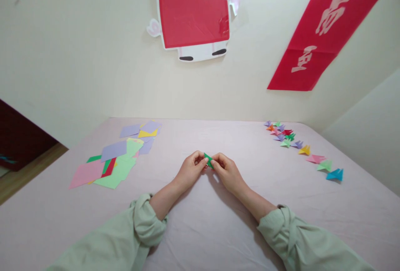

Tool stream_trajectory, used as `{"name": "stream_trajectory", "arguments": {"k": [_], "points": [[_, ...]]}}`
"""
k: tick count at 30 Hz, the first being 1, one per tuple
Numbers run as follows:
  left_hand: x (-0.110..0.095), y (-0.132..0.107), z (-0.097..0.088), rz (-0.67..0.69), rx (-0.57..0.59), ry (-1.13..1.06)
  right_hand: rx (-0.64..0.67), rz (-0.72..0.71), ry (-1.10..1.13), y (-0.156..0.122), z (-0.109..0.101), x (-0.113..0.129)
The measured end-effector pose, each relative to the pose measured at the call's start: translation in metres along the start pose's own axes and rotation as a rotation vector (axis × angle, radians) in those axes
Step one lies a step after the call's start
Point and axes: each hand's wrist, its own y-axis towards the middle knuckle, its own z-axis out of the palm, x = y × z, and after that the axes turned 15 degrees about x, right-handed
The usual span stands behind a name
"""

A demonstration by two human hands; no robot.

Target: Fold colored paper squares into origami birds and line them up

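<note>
A small folded green paper piece (208,160) sits between my two hands, just above the pale pink cloth-covered surface (200,221). My left hand (191,170) pinches its left side with curled fingers. My right hand (226,172) pinches its right side the same way. Both wrists rest on the cloth, with light green sleeves rolled up on the forearms.
A loose pile of coloured paper squares (117,158) lies at the left. A row of several small folded paper shapes (293,144) runs along the right, ending in a blue folded piece (335,174). The wall behind carries a red cartoon cutout (193,13) and a red banner (325,29).
</note>
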Motion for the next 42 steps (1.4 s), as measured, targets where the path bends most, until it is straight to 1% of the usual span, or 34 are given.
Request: {"name": "stream_trajectory", "arguments": {"k": [6,10,13,17,25,29,31,33,35,38,42], "points": [[0.002,-0.002,-0.001,0.004,-0.018,0.050,-0.057,0.025,-0.012,-0.002,0.001,0.004],[0.000,-0.004,0.003,0.055,-0.006,0.144,-0.045,0.059,-0.045,-0.003,0.001,0.009],[0.000,-0.005,0.004,0.087,-0.002,0.205,-0.050,0.060,-0.111,-0.004,0.001,0.013],[0.001,-0.005,0.004,0.092,0.002,0.219,-0.059,0.049,-0.165,-0.004,0.000,0.016],[-0.001,-0.006,0.005,0.109,0.020,0.241,-0.055,0.048,-0.163,-0.005,0.000,0.016],[0.003,-0.004,0.004,0.105,-0.054,0.179,-0.056,0.032,-0.157,-0.005,0.000,0.013],[0.006,-0.002,0.003,0.088,-0.107,0.122,-0.038,0.029,-0.145,-0.005,0.000,0.012],[0.009,-0.001,0.002,0.070,-0.129,0.084,-0.011,0.016,-0.122,-0.004,0.001,0.012],[0.009,-0.001,0.001,0.071,-0.122,0.081,0.001,0.010,-0.101,-0.004,0.001,0.011],[0.007,-0.002,0.001,0.088,-0.082,0.096,0.004,0.018,-0.078,-0.005,0.002,0.009],[0.001,-0.005,0.002,0.086,-0.037,0.173,0.013,-0.009,-0.051,-0.004,0.002,0.006]]}}
